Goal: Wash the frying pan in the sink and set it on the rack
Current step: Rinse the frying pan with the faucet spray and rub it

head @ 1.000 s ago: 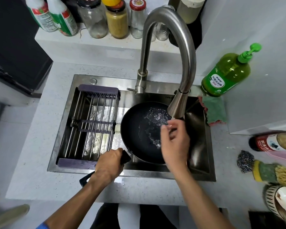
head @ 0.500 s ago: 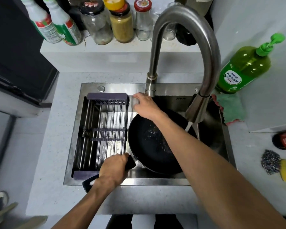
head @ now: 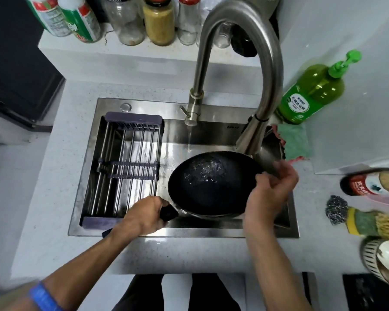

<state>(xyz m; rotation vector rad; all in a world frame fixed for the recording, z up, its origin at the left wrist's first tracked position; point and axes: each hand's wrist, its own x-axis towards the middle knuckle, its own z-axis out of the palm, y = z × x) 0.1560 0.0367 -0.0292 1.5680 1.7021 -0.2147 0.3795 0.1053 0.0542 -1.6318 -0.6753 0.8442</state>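
Over sink (head: 211, 230) | left hand (head: 144, 215) grips frying pan (head: 211, 185) handle | right hand (head: 271, 187) curled at far rim, apparently clasping it | rack (head: 126, 167) beyond left hand

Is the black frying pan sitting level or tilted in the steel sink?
Tilted. The black frying pan leans, far rim raised; left hand grips its handle, right hand holds the rim.

faucet (head: 245, 52) arching over pan (head: 211, 185), rack (head: 126, 169) top unobstructed
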